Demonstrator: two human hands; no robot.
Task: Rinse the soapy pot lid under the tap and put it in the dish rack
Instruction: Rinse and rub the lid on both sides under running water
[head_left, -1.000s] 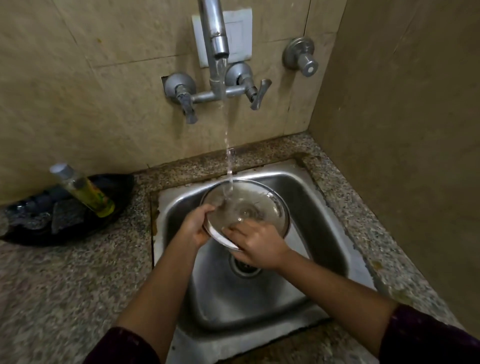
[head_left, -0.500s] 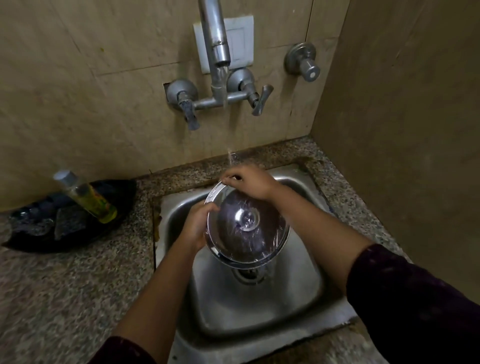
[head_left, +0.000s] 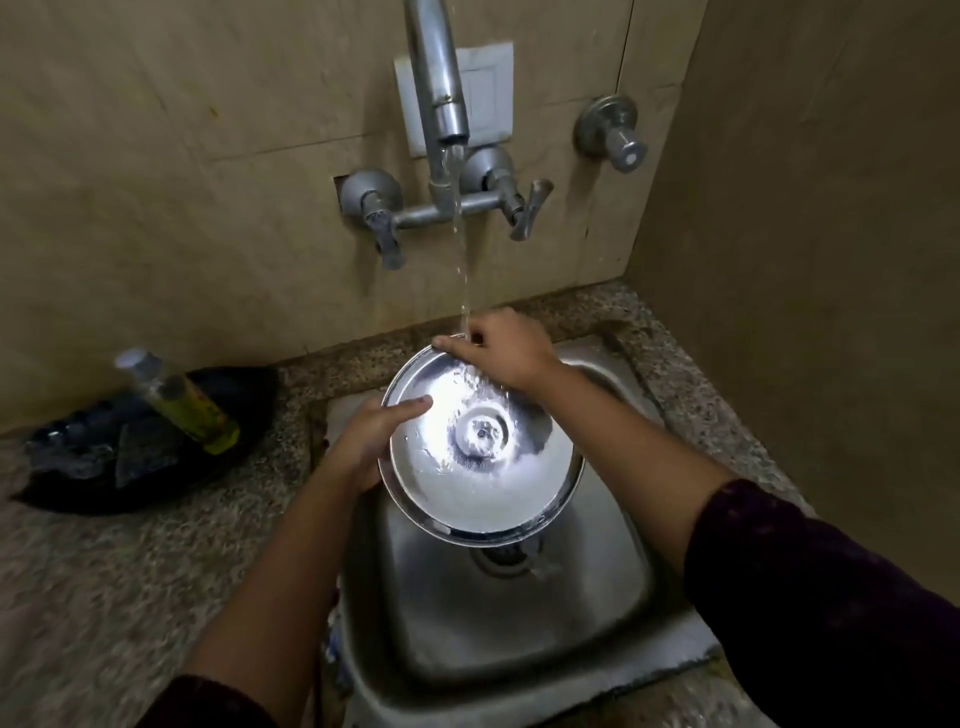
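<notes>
— How far along are you?
— Mid-rinse. Over the sink (head_left: 519, 639), my left grip (head_left: 358, 447) holds the lid (head_left: 483, 467) by its left rim, thumb laid across the face, fingers behind. The lid is tilted, face toward me, lifted clear of the basin. My right grip (head_left: 506, 356) is curled over the far rim, right where the water (head_left: 462, 270) from the tap (head_left: 441, 93) lands and sheets down
— Any soap left?
— Can't tell, the steel glares. After rinsing comes the rack, which I can't see from here
— What's changed?
— A second ago the lid lay flatter, like a bowl, with my right grip on the near rim. That grip has since gone to the far rim, and the lid is tipped up
</notes>
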